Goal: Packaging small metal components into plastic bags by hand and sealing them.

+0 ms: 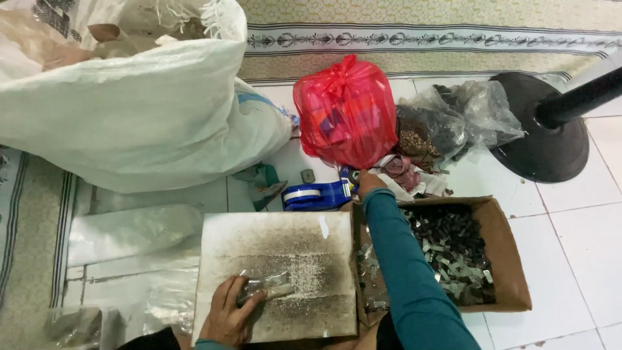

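Observation:
My left hand (pixel 228 317) rests on a dirty white board (pixel 278 249) on the floor and is closed on a small clear plastic bag (pixel 269 285) with small pieces inside. My right hand (pixel 368 181), in a teal sleeve, reaches forward past a cardboard box (pixel 508 259) of small dark metal parts. Its fingers touch the blue tape dispenser (pixel 317 194) by the foot of a tied red plastic bag (pixel 346 110). Whether that hand grips anything is hidden.
A large white woven sack (pixel 129 110) lies at the left. Clear bags of dark parts (pixel 447 123) sit behind the box. A black round stand base (pixel 538 129) is at the right. Clear plastic sheets (pixel 129 233) lie left of the board.

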